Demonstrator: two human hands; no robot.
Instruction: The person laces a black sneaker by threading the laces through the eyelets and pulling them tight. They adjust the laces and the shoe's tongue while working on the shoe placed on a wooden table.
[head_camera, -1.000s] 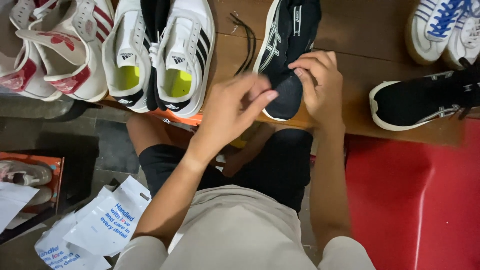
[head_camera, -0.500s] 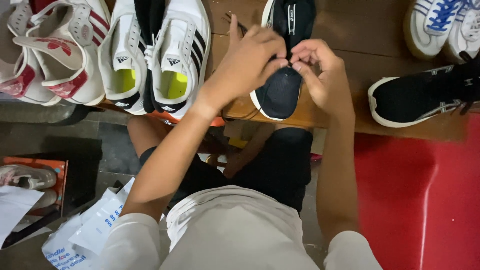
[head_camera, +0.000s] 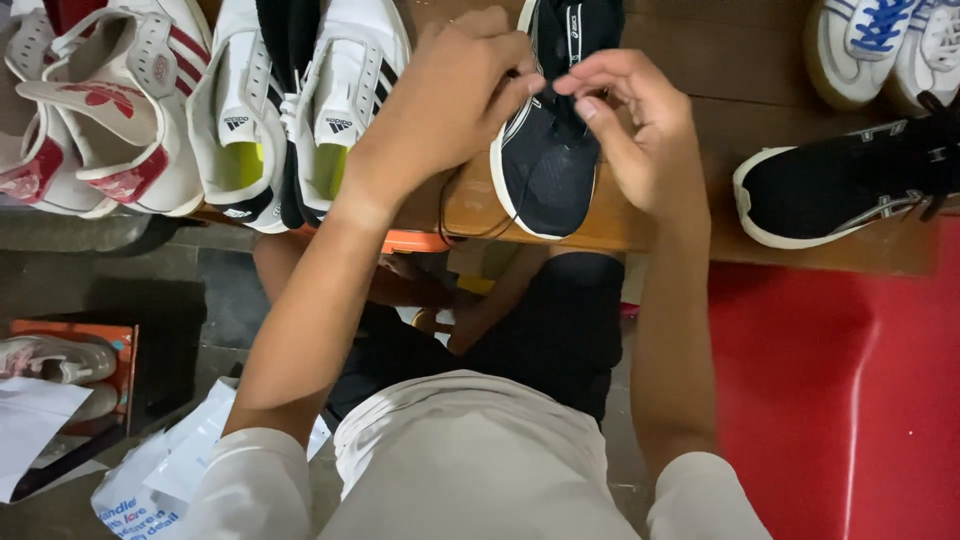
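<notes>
Both hands, left hand (head_camera: 450, 90) and right hand (head_camera: 640, 130), pinch a black lace (head_camera: 460, 215) over the dark sneaker (head_camera: 548, 150) at upper centre; a tug could probably drag it off the table (head_camera: 700, 230) edge.

We log: brown wooden bench (head_camera: 740, 70) across far side, worn plank top. Red surface (head_camera: 850, 400) fills near right. Grey concrete floor (head_camera: 120, 290) at left, dim. Orange open box (head_camera: 120, 345) on floor, far left. White printed paper wrappers (head_camera: 150, 480) near left. Light soft, even.
</notes>
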